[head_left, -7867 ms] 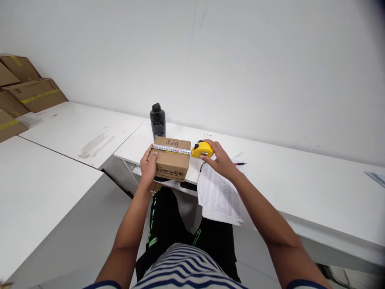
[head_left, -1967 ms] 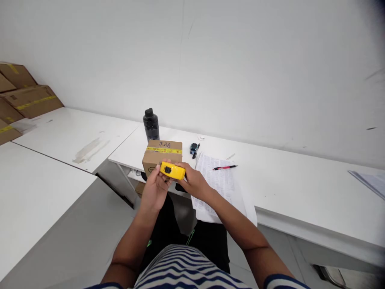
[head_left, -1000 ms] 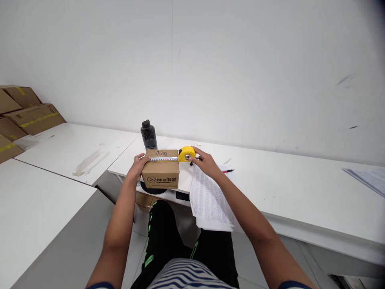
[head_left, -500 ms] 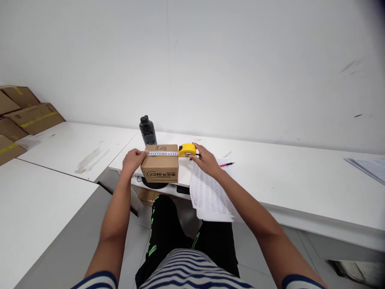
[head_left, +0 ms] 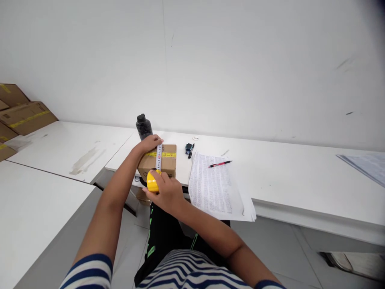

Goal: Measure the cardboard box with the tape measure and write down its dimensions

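The tape measure (head_left: 152,183) crosses the box (head_left: 169,162) front to back, right hand (head_left: 169,193) clamped on its near end, left hand (head_left: 151,142) at its far end, grip unclear.

Yellow tape measure (head_left: 152,182), brown box (head_left: 148,162), yellow adhesive tape (head_left: 169,155), black bottle (head_left: 143,127), blue-and-white striped shirt (head_left: 186,273)

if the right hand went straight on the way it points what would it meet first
Leading with the yellow tape measure it grips, the right hand would probably meet the near side of the cardboard box first; depth is unclear here, so it might pass above the box's top instead.
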A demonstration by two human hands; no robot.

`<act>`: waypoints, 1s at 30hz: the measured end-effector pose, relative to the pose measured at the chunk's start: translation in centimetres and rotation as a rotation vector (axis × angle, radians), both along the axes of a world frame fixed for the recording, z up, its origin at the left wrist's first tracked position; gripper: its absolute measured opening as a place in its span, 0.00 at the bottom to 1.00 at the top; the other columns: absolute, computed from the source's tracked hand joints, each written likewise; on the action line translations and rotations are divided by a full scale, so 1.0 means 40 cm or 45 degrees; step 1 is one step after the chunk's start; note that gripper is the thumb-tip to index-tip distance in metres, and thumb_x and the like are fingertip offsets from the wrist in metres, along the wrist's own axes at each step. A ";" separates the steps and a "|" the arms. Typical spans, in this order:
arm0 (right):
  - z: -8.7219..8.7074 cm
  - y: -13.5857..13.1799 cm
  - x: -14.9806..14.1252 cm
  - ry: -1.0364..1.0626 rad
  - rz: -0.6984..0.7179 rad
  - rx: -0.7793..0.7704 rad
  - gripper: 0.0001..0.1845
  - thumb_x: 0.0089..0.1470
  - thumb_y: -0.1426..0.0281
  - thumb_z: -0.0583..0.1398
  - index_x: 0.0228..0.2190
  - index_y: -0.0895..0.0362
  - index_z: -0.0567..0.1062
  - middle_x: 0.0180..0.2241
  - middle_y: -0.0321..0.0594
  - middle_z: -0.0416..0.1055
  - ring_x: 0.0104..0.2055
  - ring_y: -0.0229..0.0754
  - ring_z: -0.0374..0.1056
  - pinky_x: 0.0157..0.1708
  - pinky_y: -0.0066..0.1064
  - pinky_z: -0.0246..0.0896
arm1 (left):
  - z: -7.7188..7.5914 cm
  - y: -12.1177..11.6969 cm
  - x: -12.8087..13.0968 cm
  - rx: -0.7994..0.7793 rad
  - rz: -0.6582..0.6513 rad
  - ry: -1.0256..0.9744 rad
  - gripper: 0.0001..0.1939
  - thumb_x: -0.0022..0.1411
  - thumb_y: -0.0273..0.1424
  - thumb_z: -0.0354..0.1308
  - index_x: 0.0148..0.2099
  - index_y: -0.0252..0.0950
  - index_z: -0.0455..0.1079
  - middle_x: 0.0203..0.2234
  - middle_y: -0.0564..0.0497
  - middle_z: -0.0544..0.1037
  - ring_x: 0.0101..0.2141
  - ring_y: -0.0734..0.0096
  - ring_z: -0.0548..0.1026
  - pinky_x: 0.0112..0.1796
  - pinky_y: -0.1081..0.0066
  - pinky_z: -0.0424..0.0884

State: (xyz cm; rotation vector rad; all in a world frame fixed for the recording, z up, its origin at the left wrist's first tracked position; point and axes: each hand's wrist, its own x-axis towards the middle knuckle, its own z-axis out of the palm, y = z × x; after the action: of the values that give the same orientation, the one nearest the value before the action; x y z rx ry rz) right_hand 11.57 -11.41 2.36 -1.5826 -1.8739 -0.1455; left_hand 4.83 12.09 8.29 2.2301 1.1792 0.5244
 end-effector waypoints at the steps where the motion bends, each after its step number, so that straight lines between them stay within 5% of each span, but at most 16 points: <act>1: 0.013 0.016 0.000 0.040 -0.035 -0.039 0.33 0.57 0.48 0.57 0.58 0.53 0.69 0.42 0.46 0.76 0.34 0.47 0.73 0.34 0.35 0.65 | -0.010 0.001 -0.001 0.014 -0.057 0.057 0.17 0.59 0.44 0.55 0.37 0.36 0.73 0.35 0.46 0.79 0.35 0.61 0.75 0.37 0.65 0.69; 6: 0.078 0.066 0.022 0.225 -0.098 -0.300 0.38 0.54 0.45 0.59 0.59 0.53 0.65 0.43 0.47 0.78 0.38 0.52 0.75 0.36 0.39 0.67 | -0.026 -0.012 -0.022 0.019 -0.203 0.157 0.20 0.60 0.47 0.53 0.40 0.38 0.75 0.38 0.46 0.81 0.38 0.59 0.76 0.38 0.66 0.70; 10: 0.091 0.065 0.020 0.255 -0.036 -0.361 0.37 0.52 0.46 0.61 0.58 0.52 0.66 0.41 0.45 0.79 0.37 0.53 0.76 0.35 0.40 0.67 | -0.029 -0.024 -0.026 0.050 -0.133 0.132 0.20 0.61 0.47 0.52 0.42 0.38 0.76 0.41 0.47 0.81 0.39 0.60 0.77 0.39 0.66 0.70; 16: 0.026 0.060 0.034 0.270 -0.076 -0.139 0.35 0.55 0.50 0.59 0.59 0.53 0.66 0.45 0.47 0.78 0.37 0.51 0.76 0.37 0.39 0.69 | -0.028 -0.059 -0.025 0.183 -0.025 -0.160 0.15 0.60 0.42 0.56 0.41 0.37 0.75 0.41 0.47 0.81 0.43 0.61 0.76 0.47 0.65 0.70; 21: -0.043 0.054 0.134 0.521 -0.079 0.241 0.29 0.62 0.55 0.53 0.61 0.54 0.62 0.55 0.52 0.71 0.48 0.50 0.74 0.43 0.39 0.70 | 0.005 -0.200 -0.012 0.207 0.090 -0.540 0.19 0.62 0.46 0.57 0.45 0.37 0.72 0.43 0.47 0.80 0.44 0.63 0.76 0.47 0.64 0.71; 26: -0.078 0.063 0.206 0.990 0.066 0.386 0.30 0.61 0.56 0.56 0.61 0.52 0.59 0.58 0.51 0.65 0.57 0.48 0.67 0.50 0.41 0.69 | 0.011 -0.322 -0.007 0.204 -0.125 -0.114 0.31 0.71 0.50 0.34 0.57 0.39 0.71 0.56 0.45 0.74 0.58 0.57 0.70 0.59 0.55 0.62; 30: -0.055 0.097 0.223 1.690 0.074 0.285 0.33 0.58 0.50 0.57 0.60 0.49 0.57 0.51 0.45 0.68 0.42 0.41 0.71 0.37 0.36 0.72 | -0.049 -0.304 -0.049 0.467 -0.064 0.351 0.45 0.56 0.52 0.61 0.69 0.37 0.56 0.68 0.40 0.57 0.68 0.43 0.51 0.65 0.43 0.44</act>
State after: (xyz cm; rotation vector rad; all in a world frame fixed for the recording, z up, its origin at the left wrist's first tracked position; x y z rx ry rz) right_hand 20.48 -7.53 0.15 -0.9859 -0.7941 0.5723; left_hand 2.88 -0.06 6.33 2.7084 1.2369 0.4519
